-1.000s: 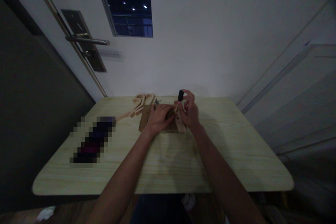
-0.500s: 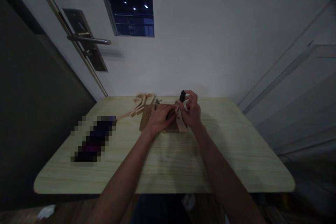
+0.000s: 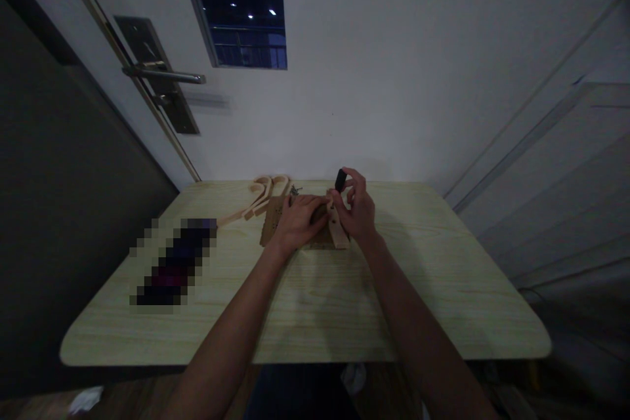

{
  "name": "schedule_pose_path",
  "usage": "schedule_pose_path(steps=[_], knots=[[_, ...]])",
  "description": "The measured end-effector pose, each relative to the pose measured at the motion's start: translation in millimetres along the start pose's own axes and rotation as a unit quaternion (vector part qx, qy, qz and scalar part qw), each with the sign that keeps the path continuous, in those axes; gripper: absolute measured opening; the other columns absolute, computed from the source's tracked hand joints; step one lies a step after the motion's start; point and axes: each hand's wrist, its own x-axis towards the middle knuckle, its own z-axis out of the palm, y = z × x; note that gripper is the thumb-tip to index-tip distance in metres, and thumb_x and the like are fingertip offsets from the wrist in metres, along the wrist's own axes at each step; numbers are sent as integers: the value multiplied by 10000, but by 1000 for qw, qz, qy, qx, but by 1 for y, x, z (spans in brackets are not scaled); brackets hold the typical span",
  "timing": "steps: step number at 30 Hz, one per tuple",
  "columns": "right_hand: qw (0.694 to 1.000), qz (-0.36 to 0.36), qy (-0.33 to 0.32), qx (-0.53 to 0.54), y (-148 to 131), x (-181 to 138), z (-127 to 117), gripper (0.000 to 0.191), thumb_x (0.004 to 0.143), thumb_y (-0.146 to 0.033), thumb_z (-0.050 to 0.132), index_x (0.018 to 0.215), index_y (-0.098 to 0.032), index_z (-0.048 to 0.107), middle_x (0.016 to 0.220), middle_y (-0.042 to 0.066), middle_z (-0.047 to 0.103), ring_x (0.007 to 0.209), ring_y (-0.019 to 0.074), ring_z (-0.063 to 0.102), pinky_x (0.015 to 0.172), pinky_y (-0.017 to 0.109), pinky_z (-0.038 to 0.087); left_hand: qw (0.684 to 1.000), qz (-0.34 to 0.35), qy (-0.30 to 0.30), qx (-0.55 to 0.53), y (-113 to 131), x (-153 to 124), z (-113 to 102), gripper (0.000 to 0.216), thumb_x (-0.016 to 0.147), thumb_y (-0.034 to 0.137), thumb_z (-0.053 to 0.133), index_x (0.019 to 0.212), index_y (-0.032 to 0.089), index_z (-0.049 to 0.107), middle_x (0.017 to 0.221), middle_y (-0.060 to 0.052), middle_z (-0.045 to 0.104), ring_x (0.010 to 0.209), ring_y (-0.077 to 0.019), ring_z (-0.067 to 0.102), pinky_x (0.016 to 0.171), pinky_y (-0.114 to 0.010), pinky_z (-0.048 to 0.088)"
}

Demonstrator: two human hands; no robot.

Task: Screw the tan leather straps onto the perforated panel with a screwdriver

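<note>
My right hand is closed on a short black handle, which looks like a screwdriver, tilted over the far end of a pale wooden piece with dark holes. The tool's tip is hidden by my fingers. My left hand lies across a brown cardboard sheet, its thumb and forefinger reaching the left side of the wooden piece and holding it against the cardboard. Just beyond my left hand lies a small heap of screws. Curved wooden hooks lie to the left of it.
A pale wood-grain table stands against a white door with a metal handle. A dark pixelated object lies on the table's left side. A white crumpled thing is on the floor at lower left.
The view has shifted very slightly. Both hands, the screwdriver and the wooden piece keep nearly the same places.
</note>
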Motion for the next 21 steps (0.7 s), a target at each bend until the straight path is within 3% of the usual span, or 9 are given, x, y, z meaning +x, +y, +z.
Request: schedule_pose_path(steps=[3, 8, 12, 21], knots=[[1000, -5, -9, 10, -2, 0, -2, 426, 942, -390, 478, 1341, -273, 383, 1046, 46, 630, 614, 120, 511, 554, 274, 456, 1000, -2, -4, 0, 2, 0, -1, 316, 933, 362, 537, 1227, 261, 598, 1290, -64, 642, 1238, -277, 542, 1133, -574, 248], [1000, 2, 4, 28, 0, 1, 2, 399, 932, -371, 518, 1306, -280, 415, 924, 18, 618, 591, 120, 510, 563, 278, 461, 1000, -3, -7, 2, 2, 0, -3, 328, 935, 357, 537, 1244, 260, 588, 1297, -61, 639, 1243, -276, 540, 1131, -591, 244], [999, -2, 18, 26, 4, 1, 5, 405, 911, -400, 560, 1278, -279, 438, 968, 25, 625, 631, 125, 536, 586, 276, 473, 1000, 3, -10, 4, 1, 0, -3, 347, 931, 344, 539, 1262, 251, 581, 1306, -61, 635, 1248, -277, 538, 1125, -576, 271], [999, 3, -16, 34, 0, -1, 1, 426, 933, -340, 494, 1342, -268, 397, 985, 25, 652, 595, 112, 514, 540, 257, 447, 1000, -2, -6, 8, 2, 1, -2, 331, 931, 357, 539, 1238, 251, 600, 1291, -66, 644, 1233, -284, 547, 1125, -582, 271]])
